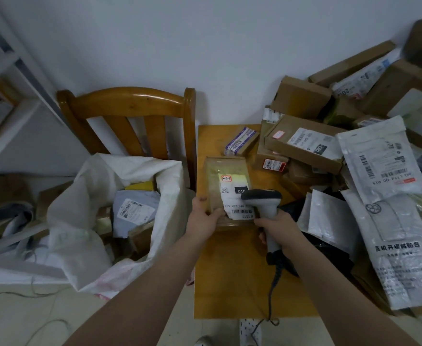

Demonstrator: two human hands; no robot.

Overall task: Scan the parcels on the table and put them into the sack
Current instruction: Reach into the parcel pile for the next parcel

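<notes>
A flat brown parcel [226,171], white label facing up, is sitting mid-frame on the counter [229,270], with the left hand [202,218] gripping its near left corner. A grey handheld scanner [263,197], gripped in the right hand [279,228], is hovering over the label's near edge. A heap of boxes and white mailers [304,146] is lying at the right. The white sack [80,221] is gaping open at lower left, with a grey parcel [135,213] lying inside.

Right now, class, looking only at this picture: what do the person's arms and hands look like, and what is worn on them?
The left forearm and right forearm show no sleeve as far as the picture's edge. The left hand and right hand wear no glove; no watch, bracelet or ring shows.
</notes>
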